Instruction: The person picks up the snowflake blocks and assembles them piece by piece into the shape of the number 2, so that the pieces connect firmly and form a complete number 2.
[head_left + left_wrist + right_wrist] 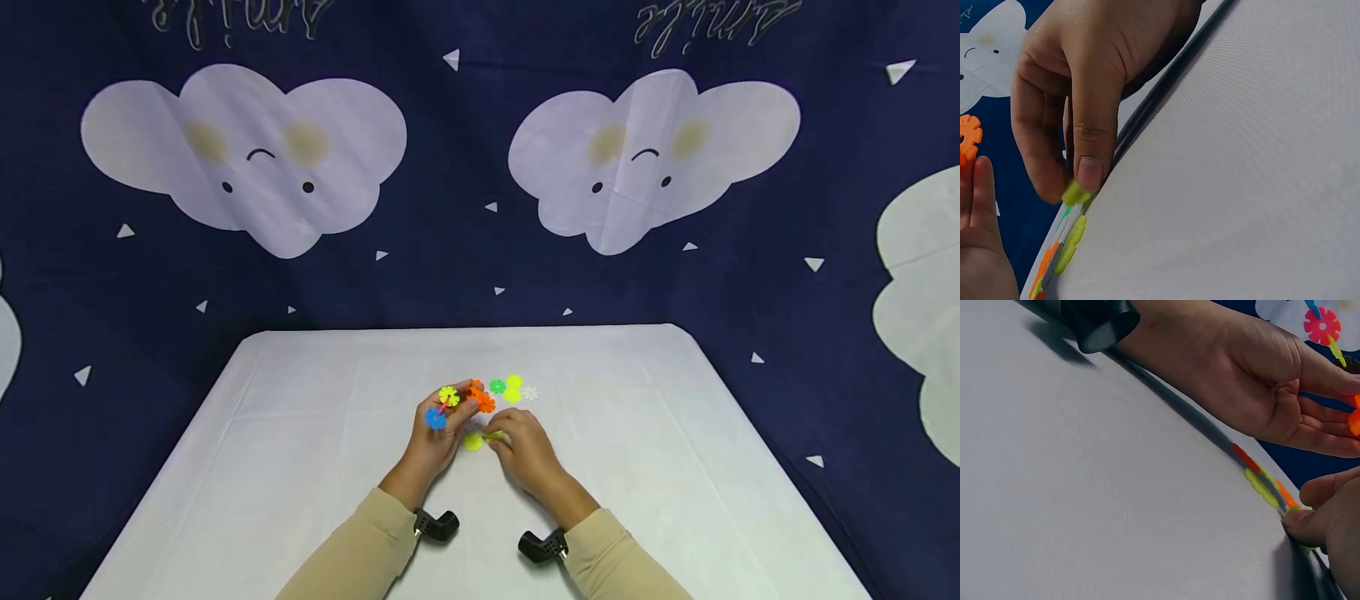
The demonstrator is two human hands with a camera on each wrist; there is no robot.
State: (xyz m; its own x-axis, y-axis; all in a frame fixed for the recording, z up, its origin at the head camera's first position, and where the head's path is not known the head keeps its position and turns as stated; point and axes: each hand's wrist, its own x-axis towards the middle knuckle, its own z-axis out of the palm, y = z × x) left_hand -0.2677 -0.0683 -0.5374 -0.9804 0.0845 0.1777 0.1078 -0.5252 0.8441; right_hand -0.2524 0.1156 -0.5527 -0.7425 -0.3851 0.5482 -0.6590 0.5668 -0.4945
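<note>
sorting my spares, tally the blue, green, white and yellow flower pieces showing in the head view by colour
Blue piece: 1
Green piece: 1
White piece: 1
Yellow pieces: 5 (1 in the left hand, 1 in the right hand, 3 on the table)
Total: 8

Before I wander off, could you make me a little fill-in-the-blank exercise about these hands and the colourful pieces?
1. In the head view, the lowest of the linked pieces in the left hand is coloured ____.
2. A separate yellow-green piece is pinched by the ____ hand.
3. In the head view, the green piece lies to the ____ of the white piece.
4. The tabletop is ____.

Missing words: blue; right; left; white.
</note>
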